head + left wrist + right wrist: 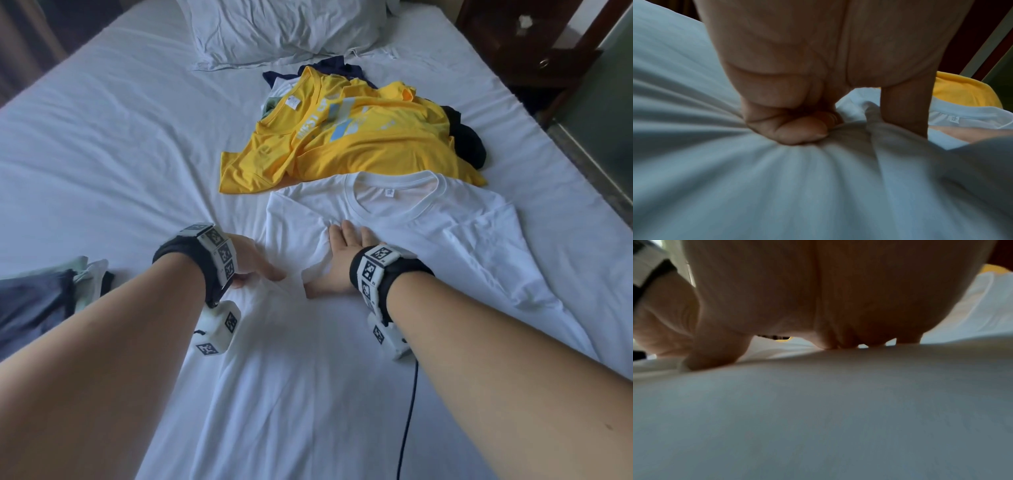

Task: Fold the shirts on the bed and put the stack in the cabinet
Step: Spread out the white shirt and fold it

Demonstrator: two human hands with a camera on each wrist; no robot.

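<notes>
Head view: white shirt [394, 246] lies spread on bed [102, 154]. Right hand [342, 260] presses flat, fingers straight, anchoring the fold line; left hand [253, 262] pinches its edge, likely to fold.

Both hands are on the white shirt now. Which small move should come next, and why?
Probably the left hand, which pinches the sleeve fabric, should carry it over the white shirt. The right hand lies flat on the shirt and pins the fold line, and the sleeve is still bunched.
</notes>
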